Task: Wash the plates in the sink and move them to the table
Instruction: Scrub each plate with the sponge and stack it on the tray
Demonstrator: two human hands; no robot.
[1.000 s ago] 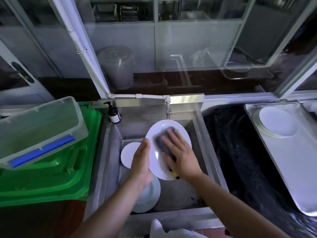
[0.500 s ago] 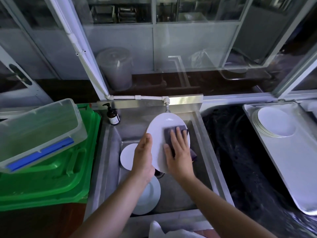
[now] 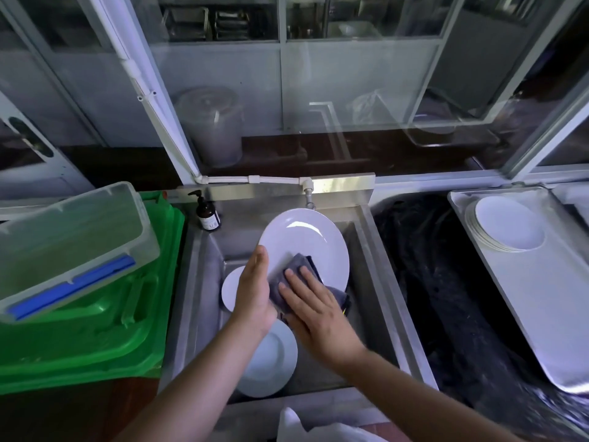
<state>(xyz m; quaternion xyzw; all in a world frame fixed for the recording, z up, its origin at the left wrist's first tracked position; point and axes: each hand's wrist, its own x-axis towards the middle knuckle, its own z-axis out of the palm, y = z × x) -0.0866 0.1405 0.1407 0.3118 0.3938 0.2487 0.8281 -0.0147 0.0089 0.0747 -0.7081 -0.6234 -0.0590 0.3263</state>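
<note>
Over the sink (image 3: 376,250), just below the tap (image 3: 308,199), a white plate (image 3: 306,240) is held tilted: the left hand (image 3: 253,291) grips its left edge, while the right hand (image 3: 310,301) presses a grey cloth (image 3: 294,271) flat-fingered against its lower face. Two more plates (image 3: 271,358) lie in the sink beneath. Right of the sink, a stack of plates (image 3: 506,223) rests on a metal tray (image 3: 541,298).

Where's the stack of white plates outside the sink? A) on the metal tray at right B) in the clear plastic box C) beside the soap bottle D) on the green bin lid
A: the stack of white plates sits at the far end of the metal tray, to the right of the sink.
</note>
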